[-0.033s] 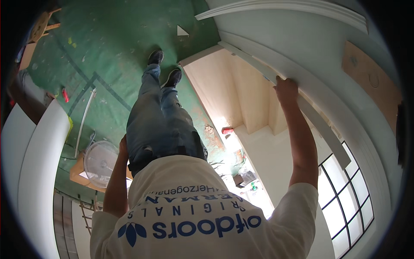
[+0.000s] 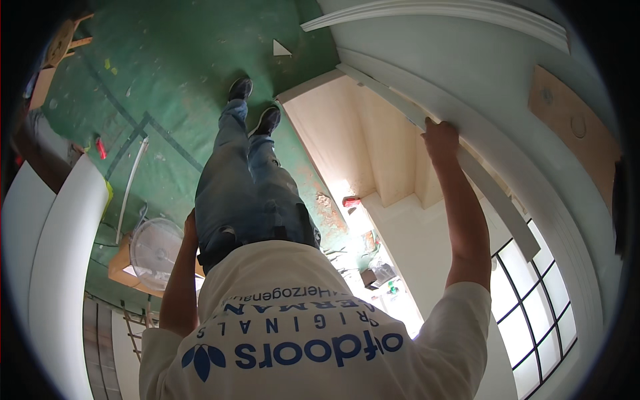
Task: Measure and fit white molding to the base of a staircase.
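Note:
My right hand (image 2: 441, 139) is raised at the right, its fingers closed round the edge of a long flat pale strip (image 2: 499, 205). The strip runs slantwise beside a white moulded frame (image 2: 559, 220), from the far corner down toward the window. Below my right hand are pale wood-coloured panels (image 2: 333, 123) forming a recess. My left hand (image 2: 191, 230) hangs low beside my thigh in jeans (image 2: 243, 187). Its fingers are mostly hidden behind the leg, so whether it holds anything is unclear.
A green floor covering (image 2: 180, 53) lies underfoot, with a white triangular offcut (image 2: 281, 49) and a thin white strip (image 2: 132, 190). A round clear-looking object (image 2: 157, 250) rests by a cardboard box (image 2: 120, 267). At right are a black-barred window (image 2: 541, 313) and a brown board (image 2: 577, 127).

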Tool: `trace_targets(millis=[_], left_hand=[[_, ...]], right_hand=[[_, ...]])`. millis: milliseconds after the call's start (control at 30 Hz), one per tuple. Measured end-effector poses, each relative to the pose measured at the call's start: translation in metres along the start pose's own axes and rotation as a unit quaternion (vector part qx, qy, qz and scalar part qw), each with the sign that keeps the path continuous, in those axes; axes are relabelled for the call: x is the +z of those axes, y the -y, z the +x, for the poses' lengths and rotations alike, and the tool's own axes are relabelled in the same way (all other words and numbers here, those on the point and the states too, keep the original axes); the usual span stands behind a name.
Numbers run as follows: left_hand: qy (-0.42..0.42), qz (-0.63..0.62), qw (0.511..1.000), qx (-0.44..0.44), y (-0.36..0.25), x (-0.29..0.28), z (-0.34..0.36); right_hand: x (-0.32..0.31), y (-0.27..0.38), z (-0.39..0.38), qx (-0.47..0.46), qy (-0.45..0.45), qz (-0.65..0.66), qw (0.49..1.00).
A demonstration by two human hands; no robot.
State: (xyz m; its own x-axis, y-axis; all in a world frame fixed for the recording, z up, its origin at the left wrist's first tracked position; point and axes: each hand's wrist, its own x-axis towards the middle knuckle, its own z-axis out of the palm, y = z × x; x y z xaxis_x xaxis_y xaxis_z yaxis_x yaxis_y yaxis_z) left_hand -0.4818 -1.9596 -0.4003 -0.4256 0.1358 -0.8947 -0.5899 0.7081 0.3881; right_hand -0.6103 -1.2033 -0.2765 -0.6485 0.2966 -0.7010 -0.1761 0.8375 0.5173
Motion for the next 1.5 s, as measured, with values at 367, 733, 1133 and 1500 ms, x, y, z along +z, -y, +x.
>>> trace_targets(millis=[367,733,1133,1500], left_hand=[[0.003,-0.028,1.0,-0.008,0.043,-0.008,0.015],[0.016,0.056,0.998,0.022,0.009,-0.013,0.011],[0.012,-0.052,0.998,-0.026,0.013,-0.001,0.011],[0.009,-0.034,0.998,-0.046,0.013,0.002,0.014]], right_hand=[[0.036,0.021,0.017,0.018,0.006,-0.139,0.99],[0.022,0.011,0.033,-0.123,-0.071,-0.163,0.976],[0.055,0.005,0.027,-0.134,-0.113,-0.168,0.97],[0.048,0.01,0.037,-0.127,-0.016,-0.109,0.986]])
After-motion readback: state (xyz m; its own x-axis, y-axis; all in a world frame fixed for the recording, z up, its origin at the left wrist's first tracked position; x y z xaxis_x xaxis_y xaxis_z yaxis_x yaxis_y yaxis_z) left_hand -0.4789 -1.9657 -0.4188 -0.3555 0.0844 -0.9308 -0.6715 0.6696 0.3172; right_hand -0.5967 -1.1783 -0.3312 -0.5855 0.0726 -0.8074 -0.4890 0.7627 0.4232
